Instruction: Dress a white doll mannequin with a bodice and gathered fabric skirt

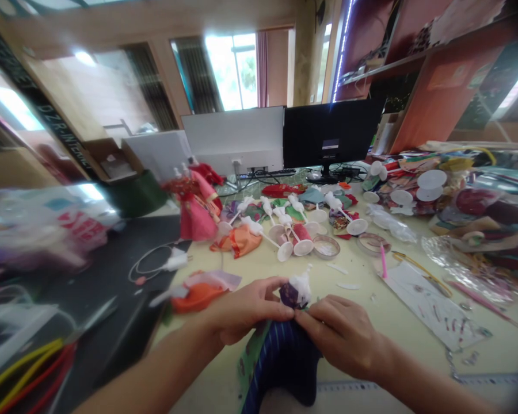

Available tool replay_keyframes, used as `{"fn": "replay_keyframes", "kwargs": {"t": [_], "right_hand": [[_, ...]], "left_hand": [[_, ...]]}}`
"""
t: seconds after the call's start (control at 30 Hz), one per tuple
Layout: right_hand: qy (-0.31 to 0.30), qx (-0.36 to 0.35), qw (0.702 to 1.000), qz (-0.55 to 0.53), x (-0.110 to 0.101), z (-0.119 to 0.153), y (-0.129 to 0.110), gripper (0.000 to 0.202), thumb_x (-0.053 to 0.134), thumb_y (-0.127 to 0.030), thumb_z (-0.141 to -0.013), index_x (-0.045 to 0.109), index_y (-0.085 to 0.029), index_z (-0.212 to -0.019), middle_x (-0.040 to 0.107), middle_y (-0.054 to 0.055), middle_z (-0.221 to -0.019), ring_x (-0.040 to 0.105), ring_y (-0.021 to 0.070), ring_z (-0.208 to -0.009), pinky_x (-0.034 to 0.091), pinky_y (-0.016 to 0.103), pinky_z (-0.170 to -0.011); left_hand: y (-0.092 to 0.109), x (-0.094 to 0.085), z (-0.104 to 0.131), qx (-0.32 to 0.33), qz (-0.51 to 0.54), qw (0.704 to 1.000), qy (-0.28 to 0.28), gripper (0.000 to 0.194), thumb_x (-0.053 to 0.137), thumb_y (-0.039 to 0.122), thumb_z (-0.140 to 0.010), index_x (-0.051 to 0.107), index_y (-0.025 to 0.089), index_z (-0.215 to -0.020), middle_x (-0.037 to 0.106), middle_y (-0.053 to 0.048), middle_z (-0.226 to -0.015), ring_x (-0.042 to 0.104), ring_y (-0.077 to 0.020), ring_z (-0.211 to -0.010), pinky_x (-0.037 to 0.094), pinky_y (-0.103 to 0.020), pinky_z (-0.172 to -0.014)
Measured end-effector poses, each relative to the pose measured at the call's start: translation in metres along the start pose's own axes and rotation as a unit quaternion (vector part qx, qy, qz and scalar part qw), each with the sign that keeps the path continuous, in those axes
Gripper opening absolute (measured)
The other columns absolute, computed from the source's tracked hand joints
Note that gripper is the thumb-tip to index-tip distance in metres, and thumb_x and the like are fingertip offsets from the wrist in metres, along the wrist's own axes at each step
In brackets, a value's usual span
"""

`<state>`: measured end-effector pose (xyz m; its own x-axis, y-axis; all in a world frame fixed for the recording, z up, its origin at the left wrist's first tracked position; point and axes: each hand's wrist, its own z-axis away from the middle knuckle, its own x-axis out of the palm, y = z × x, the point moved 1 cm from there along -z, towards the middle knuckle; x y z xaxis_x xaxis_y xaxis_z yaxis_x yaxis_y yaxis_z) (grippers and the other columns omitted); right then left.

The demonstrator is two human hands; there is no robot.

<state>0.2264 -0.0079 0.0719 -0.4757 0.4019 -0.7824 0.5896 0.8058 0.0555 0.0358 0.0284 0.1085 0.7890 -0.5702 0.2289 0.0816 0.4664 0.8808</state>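
Just above the table's near side, both hands hold a small white doll mannequin (303, 287) dressed in a purple top (288, 294) and a dark blue striped skirt (285, 348). My left hand (252, 302) is closed around the waist and top from the left. On the other side, my right hand (341, 330) pinches the cloth at the waist, its fingertips close to the left thumb. Green cloth (251, 353) hangs at the skirt's left edge. What lies between the fingertips is too small to make out.
Several white mannequins (280, 215) on round stands lie across the table among cloth pieces. An orange garment (198, 296) is left of my hands. Right are a pink pen (383, 261), a white sheet with small pieces (431, 305) and a ruler (371, 386). Two monitors (332, 138) stand behind.
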Motion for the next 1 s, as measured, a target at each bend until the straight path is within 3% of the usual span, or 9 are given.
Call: {"fn": "replay_keyframes", "kwargs": {"t": [0.2, 0.3, 0.47, 0.57, 0.77, 1.0], "right_hand": [[-0.012, -0.038, 0.999, 0.006, -0.003, -0.001, 0.002, 0.024, 0.037, -0.013, -0.092, 0.058, -0.017, -0.103, 0.057, 0.000, -0.068, 0.044, 0.0124, -0.055, 0.030, 0.029, -0.055], [0.000, 0.009, 0.999, -0.038, -0.009, -0.007, 0.002, 0.021, 0.039, -0.014, -0.091, 0.059, -0.020, -0.094, 0.054, -0.001, -0.067, 0.043, 0.0116, -0.054, 0.031, 0.027, -0.053], [0.049, 0.086, 0.978, -0.183, -0.015, -0.010, 0.001, 0.015, 0.049, -0.012, -0.087, 0.057, -0.019, -0.099, 0.055, 0.002, -0.079, 0.050, 0.0119, -0.067, 0.038, 0.024, -0.058], [0.056, 0.106, 0.969, -0.215, -0.014, -0.009, 0.002, 0.017, 0.051, -0.010, -0.086, 0.056, -0.019, -0.099, 0.055, 0.003, -0.079, 0.050, 0.0122, -0.068, 0.038, 0.024, -0.058], [0.065, 0.089, 0.975, -0.195, -0.012, -0.007, 0.001, 0.017, 0.052, -0.009, -0.084, 0.055, -0.019, -0.099, 0.055, 0.003, -0.079, 0.049, 0.0124, -0.067, 0.038, 0.024, -0.058], [0.049, 0.022, 0.995, -0.080, -0.016, -0.010, 0.000, 0.016, 0.046, -0.011, -0.087, 0.057, -0.018, -0.096, 0.057, 0.001, -0.072, 0.045, 0.0120, -0.058, 0.033, 0.024, -0.054]], "left_hand": [[0.000, 0.003, 0.002, 0.018, 0.043, 0.998, -0.037, 0.041, 0.069, 0.016, -0.070, 0.058, 0.018, -0.110, 0.059, 0.000, -0.079, 0.054, -0.0129, -0.076, 0.040, -0.023, -0.071], [0.001, 0.004, 0.002, 0.021, 0.046, 0.998, -0.039, 0.039, 0.069, 0.015, -0.070, 0.059, 0.019, -0.108, 0.059, 0.000, -0.078, 0.056, -0.0141, -0.078, 0.040, -0.025, -0.074], [0.001, 0.008, 0.003, 0.029, 0.061, 0.996, -0.055, 0.035, 0.066, 0.012, -0.072, 0.060, 0.018, -0.106, 0.058, 0.000, -0.077, 0.057, -0.0152, -0.083, 0.039, -0.029, -0.085], [0.001, 0.009, 0.004, 0.026, 0.072, 0.996, -0.051, 0.039, 0.063, 0.010, -0.074, 0.058, 0.019, -0.112, 0.060, -0.002, -0.081, 0.057, -0.0146, -0.083, 0.040, -0.030, -0.086], [0.003, 0.014, 0.007, 0.011, 0.069, 0.997, -0.022, 0.043, 0.060, 0.013, -0.077, 0.055, 0.020, -0.119, 0.064, -0.004, -0.095, 0.058, -0.0165, -0.091, 0.040, -0.031, -0.087], [0.004, 0.017, 0.010, -0.007, 0.043, 0.999, 0.009, 0.045, 0.059, 0.020, -0.080, 0.051, 0.021, -0.124, 0.063, -0.005, -0.110, 0.057, -0.0199, -0.104, 0.040, -0.030, -0.089]]}}
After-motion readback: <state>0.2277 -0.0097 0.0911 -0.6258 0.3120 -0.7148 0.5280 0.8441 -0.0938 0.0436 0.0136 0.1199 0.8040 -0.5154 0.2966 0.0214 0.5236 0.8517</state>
